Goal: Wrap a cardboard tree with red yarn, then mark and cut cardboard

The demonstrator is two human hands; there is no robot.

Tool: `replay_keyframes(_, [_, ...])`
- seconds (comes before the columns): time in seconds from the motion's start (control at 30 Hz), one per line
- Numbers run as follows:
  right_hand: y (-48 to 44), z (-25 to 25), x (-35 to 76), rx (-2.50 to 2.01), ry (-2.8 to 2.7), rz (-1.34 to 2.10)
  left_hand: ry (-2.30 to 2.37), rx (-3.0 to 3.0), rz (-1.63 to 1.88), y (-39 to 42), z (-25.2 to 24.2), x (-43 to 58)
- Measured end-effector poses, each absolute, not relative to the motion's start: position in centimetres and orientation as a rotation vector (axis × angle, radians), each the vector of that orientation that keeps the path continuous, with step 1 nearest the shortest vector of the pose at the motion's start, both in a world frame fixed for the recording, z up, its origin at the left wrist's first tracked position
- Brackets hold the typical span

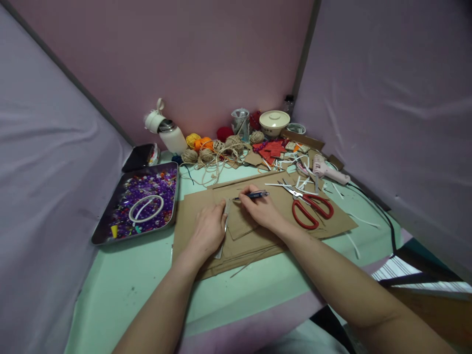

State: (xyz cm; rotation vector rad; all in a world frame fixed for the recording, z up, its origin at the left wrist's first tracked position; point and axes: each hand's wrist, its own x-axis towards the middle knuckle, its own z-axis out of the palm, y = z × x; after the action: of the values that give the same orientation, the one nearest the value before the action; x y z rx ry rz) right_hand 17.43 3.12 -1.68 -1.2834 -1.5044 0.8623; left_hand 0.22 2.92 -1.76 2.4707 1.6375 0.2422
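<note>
My left hand [209, 227] presses a clear ruler [226, 215] down on a sheet of brown cardboard [199, 200]. Most of the ruler lies under the fingers and palm, and its lower end [220, 251] shows below the hand. In my right hand [257, 206] is a dark blue pen [257, 194], its tip close to the ruler's upper end. A smaller cardboard piece [239, 228] lies beneath the right hand. Red-handled scissors [306, 204] rest partly spread on the cardboard, right of my right hand.
A metal tray [96, 237] of purple beads with a white ring [146, 209] stands left. Behind are a white bottle [173, 138], twine balls [233, 144], a lidded bowl [274, 122] and red scraps [272, 151]. A pale glue gun [331, 172] with a black cord lies right.
</note>
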Motion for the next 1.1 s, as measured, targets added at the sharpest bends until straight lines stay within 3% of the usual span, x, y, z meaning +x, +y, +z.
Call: replay_keyframes(1.1, [3.72,-2.49,17.3,-1.344,-1.477,0.831,1.626,2.461,0.266,3.01,-1.69,0.2])
